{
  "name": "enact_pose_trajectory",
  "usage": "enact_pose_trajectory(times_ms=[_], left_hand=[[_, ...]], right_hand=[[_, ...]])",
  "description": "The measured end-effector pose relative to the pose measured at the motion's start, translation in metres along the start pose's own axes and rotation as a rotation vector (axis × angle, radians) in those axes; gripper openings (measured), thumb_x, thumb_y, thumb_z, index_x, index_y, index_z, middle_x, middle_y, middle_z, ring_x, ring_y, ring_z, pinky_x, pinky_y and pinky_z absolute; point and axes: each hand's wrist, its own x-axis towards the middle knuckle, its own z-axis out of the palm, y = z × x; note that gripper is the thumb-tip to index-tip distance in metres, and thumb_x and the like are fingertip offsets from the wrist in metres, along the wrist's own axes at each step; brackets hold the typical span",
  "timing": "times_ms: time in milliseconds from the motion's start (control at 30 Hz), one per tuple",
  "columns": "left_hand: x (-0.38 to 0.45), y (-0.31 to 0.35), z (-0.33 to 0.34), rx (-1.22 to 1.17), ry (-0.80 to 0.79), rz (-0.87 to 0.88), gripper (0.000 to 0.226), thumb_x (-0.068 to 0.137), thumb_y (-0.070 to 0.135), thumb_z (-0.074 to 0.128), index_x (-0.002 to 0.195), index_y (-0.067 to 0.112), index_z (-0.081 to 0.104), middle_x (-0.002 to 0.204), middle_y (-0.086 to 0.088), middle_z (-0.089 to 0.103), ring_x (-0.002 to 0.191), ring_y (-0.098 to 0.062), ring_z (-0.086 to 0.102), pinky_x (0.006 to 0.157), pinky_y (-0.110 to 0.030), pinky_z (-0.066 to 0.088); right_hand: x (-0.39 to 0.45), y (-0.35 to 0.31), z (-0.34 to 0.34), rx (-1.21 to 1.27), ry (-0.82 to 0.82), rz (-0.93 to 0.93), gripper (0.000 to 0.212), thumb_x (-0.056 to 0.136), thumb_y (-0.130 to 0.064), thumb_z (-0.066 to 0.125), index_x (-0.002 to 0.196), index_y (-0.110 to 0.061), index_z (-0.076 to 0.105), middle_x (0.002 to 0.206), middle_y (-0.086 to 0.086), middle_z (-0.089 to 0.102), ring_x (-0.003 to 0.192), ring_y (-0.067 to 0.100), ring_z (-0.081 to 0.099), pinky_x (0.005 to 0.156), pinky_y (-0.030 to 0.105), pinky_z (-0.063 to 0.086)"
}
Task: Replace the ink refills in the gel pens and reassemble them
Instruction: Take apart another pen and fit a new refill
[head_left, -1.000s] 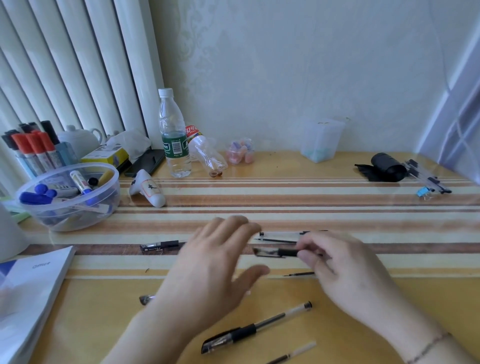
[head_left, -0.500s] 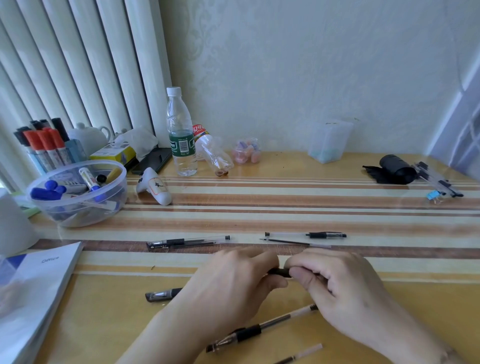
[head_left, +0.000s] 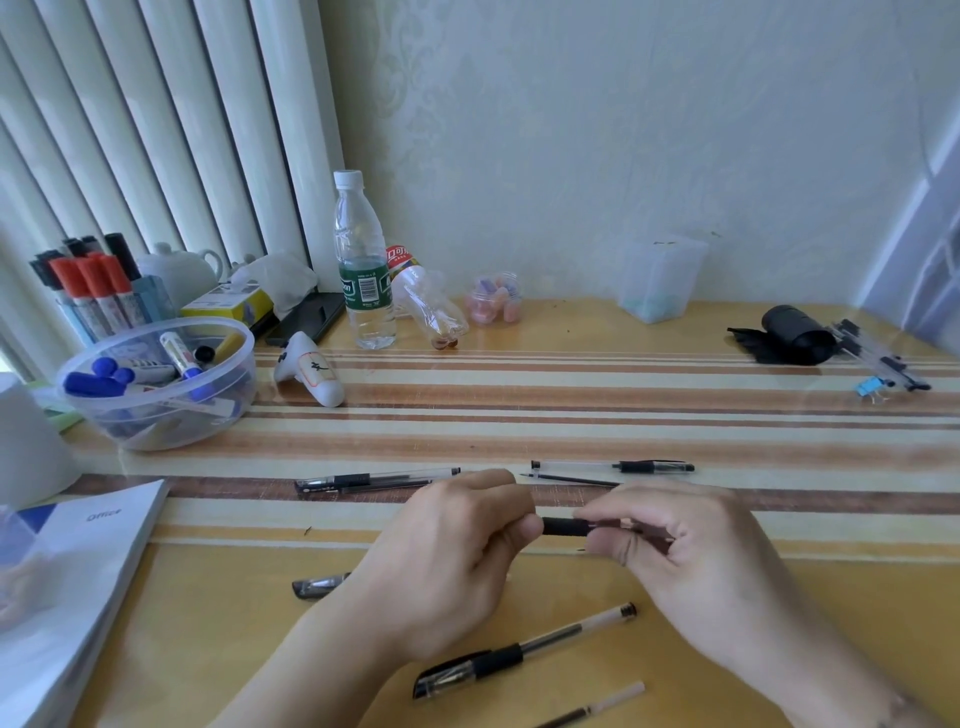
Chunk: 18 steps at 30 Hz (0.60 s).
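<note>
From the head camera, I had both hands low over the table, close together near its front edge; my left hand was curled shut around one end of a gel pen, and my right hand pinched the other end between thumb and fingertips, so only the black grip section showed in the gap between them; the pen lay roughly level, lifted just above the striped cloth.

Other pens lay around my hands; a capped pen sat on the bare wood just below them, slanting up to the right; a loose refill lay beneath that, near the lower edge; a black cap end poked out from behind my left wrist, the rest hidden; on the dark stripe beyond my left hand rested another pen, with a further pen and a thin refill beyond my right hand, just beside each other.

Further back stood a clear bowl holding markers, a water bottle upright, and a crushed bottle on its side beside it; a white booklet lay at the left edge; a black roll sat far right.
</note>
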Motion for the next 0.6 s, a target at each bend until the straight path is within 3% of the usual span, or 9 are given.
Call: enact_pose_trajectory(times_ms=[67,133,200,267,300,400,467,567,600], left_hand=[[0.0008,0.0003,0.0018,-0.017,0.027,-0.017,0.034,0.097,0.031,0.040,0.066,0.019,0.040,0.066,0.006,0.044,0.061,-0.016,0.043,0.056,-0.036,0.040],[0.0012,-0.0006,0.0028,-0.033,0.063,-0.030,0.036,0.098,0.035,0.039,0.065,0.021,0.040,0.065,0.007,0.044,0.061,-0.014,0.044,0.055,-0.034,0.040],[0.0009,-0.0013,0.0030,-0.040,0.095,-0.036,0.038,0.098,0.037,0.039,0.065,0.019,0.044,0.064,0.006,0.046,0.061,-0.014,0.045,0.055,-0.034,0.040],[0.0010,-0.0021,0.0037,-0.044,0.105,-0.037,0.041,0.098,0.038,0.039,0.065,0.016,0.047,0.064,0.004,0.047,0.061,-0.016,0.046,0.055,-0.034,0.041],[0.0011,-0.0024,0.0042,-0.050,0.104,-0.037,0.042,0.099,0.038,0.039,0.064,0.015,0.048,0.064,0.004,0.047,0.061,-0.016,0.046,0.054,-0.033,0.040],[0.0017,-0.0022,0.0045,-0.079,0.099,-0.046,0.043,0.099,0.038,0.041,0.064,0.016,0.049,0.061,0.005,0.046,0.060,-0.014,0.046,0.053,-0.026,0.038],[0.0022,-0.0012,0.0035,-0.112,0.102,-0.053,0.041,0.100,0.036,0.043,0.064,0.018,0.051,0.059,0.010,0.045,0.059,-0.009,0.046,0.054,-0.018,0.034],[0.0022,-0.0017,0.0030,-0.158,0.102,-0.068,0.040,0.099,0.034,0.045,0.063,0.017,0.054,0.059,0.011,0.045,0.059,-0.009,0.047,0.055,-0.015,0.033],[0.0024,-0.0022,0.0031,-0.167,0.103,-0.074,0.040,0.099,0.034,0.046,0.063,0.017,0.054,0.059,0.011,0.045,0.059,-0.010,0.047,0.055,-0.015,0.033]], right_hand=[[0.0002,-0.0020,0.0003,-0.006,0.060,-0.033,0.020,0.067,-0.036,0.070,0.082,-0.026,0.079,0.077,-0.023,0.071,0.073,-0.007,0.065,0.062,0.011,0.050],[0.0004,-0.0036,-0.0001,-0.036,0.037,-0.028,0.026,0.069,-0.049,0.069,0.086,-0.031,0.075,0.075,-0.024,0.066,0.067,-0.007,0.057,0.056,0.008,0.043],[0.0003,-0.0021,0.0010,-0.064,-0.083,0.008,0.035,0.080,-0.067,0.053,0.095,-0.039,0.069,0.077,-0.024,0.062,0.072,-0.005,0.056,0.058,0.010,0.043],[-0.0005,0.0034,0.0026,-0.103,-0.157,0.023,0.047,0.088,-0.069,0.033,0.087,-0.037,0.067,0.071,-0.023,0.061,0.072,0.001,0.059,0.055,0.015,0.042],[-0.0009,0.0053,0.0035,-0.131,-0.130,0.020,0.046,0.089,-0.066,0.033,0.082,-0.036,0.067,0.068,-0.025,0.061,0.070,0.002,0.060,0.053,0.015,0.041],[0.0000,0.0046,0.0033,-0.162,-0.020,0.028,0.025,0.075,-0.059,0.059,0.080,-0.035,0.067,0.066,-0.028,0.064,0.056,0.005,0.058,0.049,0.019,0.045],[-0.0006,0.0035,0.0031,-0.139,-0.033,0.038,0.024,0.069,-0.054,0.072,0.078,-0.035,0.060,0.068,-0.031,0.060,0.048,0.008,0.050,0.046,0.018,0.040],[-0.0011,0.0023,0.0034,-0.087,-0.115,-0.024,0.030,0.082,-0.066,0.051,0.083,-0.037,0.058,0.061,-0.016,0.058,0.052,0.007,0.051,0.046,0.016,0.036],[-0.0008,0.0016,0.0033,-0.080,-0.117,-0.045,0.033,0.088,-0.064,0.043,0.086,-0.037,0.062,0.059,-0.019,0.057,0.055,0.003,0.054,0.047,0.014,0.034]])
